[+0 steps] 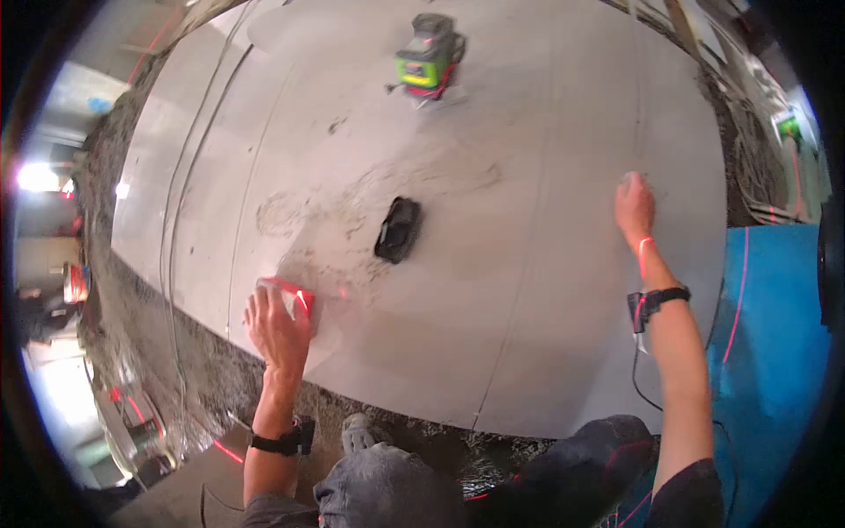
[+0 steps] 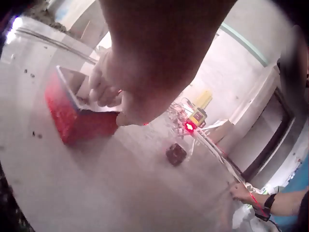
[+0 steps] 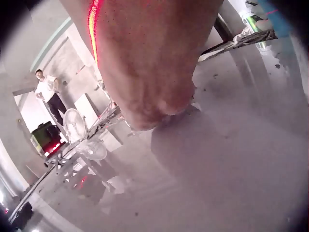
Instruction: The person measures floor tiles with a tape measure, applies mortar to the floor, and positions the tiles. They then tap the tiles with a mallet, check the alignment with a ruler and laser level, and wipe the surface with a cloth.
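Note:
My left hand (image 1: 277, 330) grips an open-topped red box (image 2: 63, 113) low over the smooth grey slab. In the left wrist view its fingers (image 2: 99, 92) reach over the rim into the box, with the thumb side along the near wall. Far to the right, my right hand (image 1: 635, 211) is down close to the slab, its fingers bent inward. The back of that hand (image 3: 149, 96) hides most of its fingertips in the right wrist view, so I cannot tell whether they pinch something. Between the hands lies a small black tray-like object (image 1: 399, 231).
A green and black laser level (image 1: 428, 66) stands at the slab's far side. Cables (image 1: 189, 167) run along the left. Rough dark ground (image 1: 132, 334) borders the slab, and a blue surface (image 1: 766, 326) lies right. A person (image 3: 48, 92) stands beyond a fan (image 3: 75, 123).

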Demonstrator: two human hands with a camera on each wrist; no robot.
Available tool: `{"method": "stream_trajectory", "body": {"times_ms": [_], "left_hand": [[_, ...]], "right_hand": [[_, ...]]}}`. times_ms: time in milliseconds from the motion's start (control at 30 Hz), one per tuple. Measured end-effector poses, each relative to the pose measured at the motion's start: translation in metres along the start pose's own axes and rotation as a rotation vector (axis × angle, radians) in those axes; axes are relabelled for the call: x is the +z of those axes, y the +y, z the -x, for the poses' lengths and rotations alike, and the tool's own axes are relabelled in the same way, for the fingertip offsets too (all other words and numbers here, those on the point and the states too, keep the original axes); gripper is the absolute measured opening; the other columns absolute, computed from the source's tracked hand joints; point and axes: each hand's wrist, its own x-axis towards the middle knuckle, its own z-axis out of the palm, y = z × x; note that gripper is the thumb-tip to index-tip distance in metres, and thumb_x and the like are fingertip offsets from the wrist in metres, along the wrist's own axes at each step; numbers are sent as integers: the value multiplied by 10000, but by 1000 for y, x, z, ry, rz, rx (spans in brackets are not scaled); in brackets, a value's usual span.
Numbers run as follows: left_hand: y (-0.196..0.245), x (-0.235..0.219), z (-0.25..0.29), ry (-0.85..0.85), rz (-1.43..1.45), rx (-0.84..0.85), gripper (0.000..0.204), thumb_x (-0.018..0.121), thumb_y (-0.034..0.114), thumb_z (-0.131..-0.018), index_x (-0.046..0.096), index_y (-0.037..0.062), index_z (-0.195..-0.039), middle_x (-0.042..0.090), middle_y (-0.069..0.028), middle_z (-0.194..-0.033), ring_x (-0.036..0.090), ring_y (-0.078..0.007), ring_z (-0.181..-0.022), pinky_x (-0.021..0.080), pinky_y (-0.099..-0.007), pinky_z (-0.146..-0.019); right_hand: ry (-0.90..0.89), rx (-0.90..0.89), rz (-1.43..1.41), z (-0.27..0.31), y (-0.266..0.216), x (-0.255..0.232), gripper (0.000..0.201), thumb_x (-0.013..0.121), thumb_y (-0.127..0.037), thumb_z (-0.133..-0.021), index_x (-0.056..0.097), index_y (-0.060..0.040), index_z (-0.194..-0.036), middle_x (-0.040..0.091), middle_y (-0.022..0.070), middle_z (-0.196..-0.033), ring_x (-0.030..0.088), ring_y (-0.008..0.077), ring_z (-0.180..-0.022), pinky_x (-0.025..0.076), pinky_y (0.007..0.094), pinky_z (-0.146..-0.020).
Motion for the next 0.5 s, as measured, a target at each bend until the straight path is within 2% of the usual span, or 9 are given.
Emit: {"method": "stream_trajectory", "body": {"times_ms": [33,100,133,167,233,300,367,467,500], "left_hand": [[21,-15,-19,-54,78,-21,260,727,158,-843,650,12,-1043,647,-159,-999,617,-369,-963,490,-479,-835],[65,-5,-52,-35,388,146,273,724,128,-858,660,9,-1096,660,-191,-1048,635,-386,-980,512,-460,-852],[96,1,-71,-154,540,226,288,722,122,-864,659,7,-1119,669,-190,-1096,638,-391,-1026,518,-446,-898],[137,-13,-96,-409,683,330,321,709,131,-877,643,3,-1164,654,-198,-1174,624,-385,-1093,512,-443,-945],[196,33,-128,-344,553,723,517,695,205,-894,531,4,-1341,540,-224,-1377,500,-399,-1290,423,-452,-1096],[256,69,-170,-470,554,770,571,682,256,-909,495,-1,-1383,465,-226,-1464,433,-404,-1359,387,-450,-1134],[290,115,-198,-302,656,828,651,659,391,-916,483,0,-1405,409,-219,-1513,370,-401,-1412,324,-482,-1176],[328,127,-210,-99,568,784,748,627,524,-902,471,23,-1435,390,-217,-1531,316,-399,-1448,229,-535,-1210],[335,129,-208,-119,557,772,748,627,524,-902,471,23,-1435,390,-217,-1531,316,-399,-1448,229,-535,-1210]], "right_hand": [[98,-8,5,1,-1,2,208,588,-100,-899,578,-36,-1096,652,208,-1033,638,409,-937,526,491,-764],[266,-85,-96,9,-13,-1,230,593,-87,-901,581,-48,-1127,636,185,-1036,638,398,-925,530,495,-762],[273,-78,-89,5,-15,-1,230,593,-87,-901,581,-48,-1127,636,185,-1036,638,398,-925,530,495,-762],[274,-78,-82,5,-15,0,243,594,-81,-903,579,-46,-1143,623,175,-1038,638,395,-916,532,494,-746],[248,-56,-70,15,-9,1,256,595,-75,-904,576,-45,-1158,611,164,-1041,638,392,-907,534,492,-730],[246,-87,-91,9,-7,4,281,603,-69,-900,569,-47,-1179,594,161,-1044,637,391,-902,535,490,-698],[223,-78,-103,10,-11,-2,283,600,-69,-903,570,-50,-1183,594,166,-1044,636,392,-901,535,490,-691],[206,-88,-123,5,-17,-5,293,591,-67,-907,570,-53,-1199,593,182,-1050,634,399,-900,535,494,-684],[218,-96,-120,6,-15,-3,302,584,-65,-908,570,-54,-1210,592,192,-1056,632,405,-899,534,497,-684]]}}
